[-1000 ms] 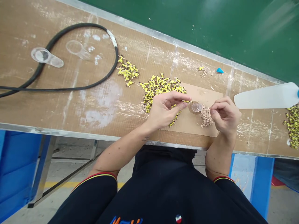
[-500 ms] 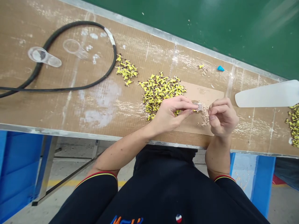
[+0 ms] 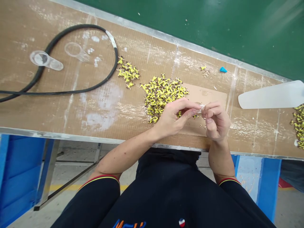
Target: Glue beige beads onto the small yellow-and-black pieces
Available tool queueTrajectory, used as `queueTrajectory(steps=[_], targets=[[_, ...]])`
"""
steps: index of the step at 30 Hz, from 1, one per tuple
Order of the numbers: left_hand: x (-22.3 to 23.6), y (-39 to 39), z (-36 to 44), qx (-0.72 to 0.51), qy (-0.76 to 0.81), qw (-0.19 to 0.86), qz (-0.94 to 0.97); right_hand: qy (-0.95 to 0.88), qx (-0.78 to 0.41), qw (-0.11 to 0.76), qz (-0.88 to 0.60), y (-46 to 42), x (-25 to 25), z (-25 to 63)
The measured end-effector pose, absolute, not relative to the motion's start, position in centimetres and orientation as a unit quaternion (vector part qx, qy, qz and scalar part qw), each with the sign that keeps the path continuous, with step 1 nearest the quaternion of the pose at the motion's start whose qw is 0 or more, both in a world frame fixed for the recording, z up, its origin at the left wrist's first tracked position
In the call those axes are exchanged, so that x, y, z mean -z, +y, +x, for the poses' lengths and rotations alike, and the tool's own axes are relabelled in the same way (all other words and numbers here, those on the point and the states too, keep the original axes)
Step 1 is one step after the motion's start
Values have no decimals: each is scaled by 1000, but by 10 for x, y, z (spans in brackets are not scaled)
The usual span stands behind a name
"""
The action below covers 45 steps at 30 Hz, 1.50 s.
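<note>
My left hand [image 3: 174, 117] and my right hand [image 3: 215, 120] meet fingertip to fingertip over a brown cardboard sheet [image 3: 209, 95] on the bench. Both pinch at a small clear piece [image 3: 201, 107] held between them. A big pile of small yellow parts [image 3: 162, 91] lies just left of and behind my left hand. A few tiny tan bits [image 3: 201, 126] show under my right hand; most of that heap is hidden by the hand.
A smaller yellow heap [image 3: 128, 72] lies farther left. A black hose [image 3: 71, 57] loops across the bench's left side beside two clear plastic scoops [image 3: 46, 60]. A white flat blade [image 3: 270, 95], more yellow parts [image 3: 298, 126] and a blue bit [image 3: 222, 69] lie right. Green wall behind.
My right hand has moved left across the tan heap to meet my left hand. The clear piece has gone from the sheet into my fingertips.
</note>
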<state>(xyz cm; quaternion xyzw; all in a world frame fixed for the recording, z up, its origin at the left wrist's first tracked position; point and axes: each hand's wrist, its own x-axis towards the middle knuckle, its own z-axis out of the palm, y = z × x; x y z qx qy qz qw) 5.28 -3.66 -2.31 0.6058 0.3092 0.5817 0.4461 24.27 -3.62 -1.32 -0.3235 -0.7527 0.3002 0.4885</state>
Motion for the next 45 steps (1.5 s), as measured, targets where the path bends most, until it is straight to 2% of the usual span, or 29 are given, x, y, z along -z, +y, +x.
queueTrajectory(steps=[6, 11, 17, 20, 25, 28, 45], targets=[[23, -38, 52, -595, 340, 492, 537, -737, -358, 494, -291, -42, 20, 235], [22, -35, 50, -587, 318, 575, 473, -729, -389, 493, -274, -45, 19, 229], [21, -35, 49, -587, 260, 635, 429, -668, -400, 550, -302, -43, 12, 228], [21, -37, 49, -598, 257, 594, 472, -635, -408, 573, -320, -41, 9, 228], [21, -37, 51, -649, 278, 386, 594, -656, -372, 563, -338, -40, 7, 224], [21, -37, 52, -645, 292, 321, 629, -677, -348, 552, -341, -40, 6, 221], [19, -39, 51, -629, 294, 320, 644, -720, -322, 504, -351, -39, 12, 228]])
